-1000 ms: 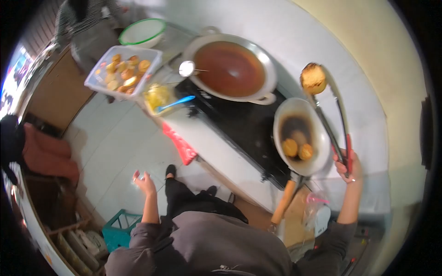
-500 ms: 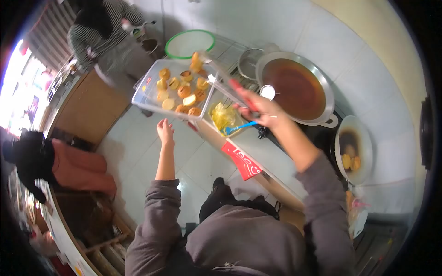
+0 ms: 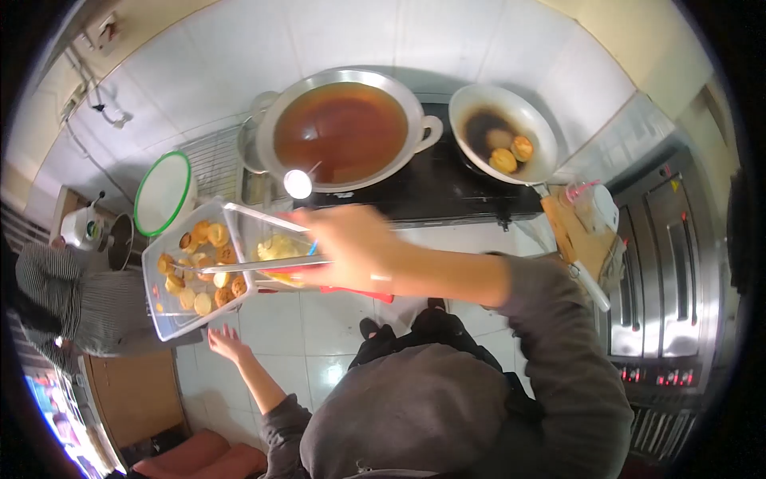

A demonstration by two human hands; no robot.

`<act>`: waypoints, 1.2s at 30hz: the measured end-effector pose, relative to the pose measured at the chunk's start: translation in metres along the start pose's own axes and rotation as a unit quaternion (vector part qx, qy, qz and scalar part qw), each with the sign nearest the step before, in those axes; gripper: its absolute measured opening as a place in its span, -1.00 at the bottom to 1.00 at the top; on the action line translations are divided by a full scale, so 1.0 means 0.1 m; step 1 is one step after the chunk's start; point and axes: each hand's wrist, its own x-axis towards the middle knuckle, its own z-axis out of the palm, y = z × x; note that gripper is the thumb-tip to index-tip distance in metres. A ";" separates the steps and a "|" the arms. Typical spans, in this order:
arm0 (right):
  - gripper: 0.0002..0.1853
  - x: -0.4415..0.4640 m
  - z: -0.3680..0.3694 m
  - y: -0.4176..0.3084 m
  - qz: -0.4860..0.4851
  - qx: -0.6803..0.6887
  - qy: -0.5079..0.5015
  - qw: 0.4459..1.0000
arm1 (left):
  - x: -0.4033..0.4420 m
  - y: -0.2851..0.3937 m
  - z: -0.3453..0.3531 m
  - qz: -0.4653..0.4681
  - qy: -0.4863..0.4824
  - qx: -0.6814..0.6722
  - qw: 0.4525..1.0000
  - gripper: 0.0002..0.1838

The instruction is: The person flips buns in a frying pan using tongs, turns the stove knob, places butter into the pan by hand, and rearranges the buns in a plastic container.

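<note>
My right hand (image 3: 355, 247) is closed on metal tongs (image 3: 279, 263) with red grips. Their two arms are spread apart over a clear plastic container (image 3: 167, 319) of browned round fried pieces (image 3: 226, 254), and I see nothing pinched between the tips. Beside the container's near edge, my left hand (image 3: 227, 343) is open, fingers apart and holding nothing. Behind the tongs, partly hidden, lies yellow food in a small tray (image 3: 275, 247). A wide pan of reddish-brown oil (image 3: 343, 132) stands on the stove, a white round dial (image 3: 298, 184) at its rim.
A smaller white pan (image 3: 461, 104) at the right holds dark liquid and several round pieces. A green-rimmed basin (image 3: 163, 191) stands at the left. On the right are a knife (image 3: 590, 286) and a steel oven (image 3: 658, 271). One person (image 3: 96, 303) stands at the far left.
My view has turned to the right. The tongs have swung from holding a fried piece over the container's far corner to spread apart above the pieces. My left hand stays near the container.
</note>
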 end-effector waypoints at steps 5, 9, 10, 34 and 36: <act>-0.43 -1.53 -1.68 0.25 0.187 -0.075 0.240 0.950 | -0.42 -0.34 -0.32 0.043 0.127 0.023 0.991 -0.62; -0.41 -2.42 -2.53 1.21 0.267 -0.301 0.235 0.885 | -0.87 -0.61 -0.39 0.036 0.190 0.107 0.975 -0.64; -0.40 -2.50 -2.63 1.42 0.278 -0.307 0.205 0.887 | -0.95 -0.68 -0.40 0.034 0.186 0.111 0.976 -0.63; -0.61 -2.91 -2.81 3.77 0.482 0.420 0.189 0.746 | -1.93 -1.17 -0.47 0.059 0.211 0.153 0.964 -0.59; -0.55 -3.05 -2.82 3.99 0.411 0.560 0.137 0.706 | -1.85 -1.23 -0.54 0.076 0.231 0.159 0.957 -0.60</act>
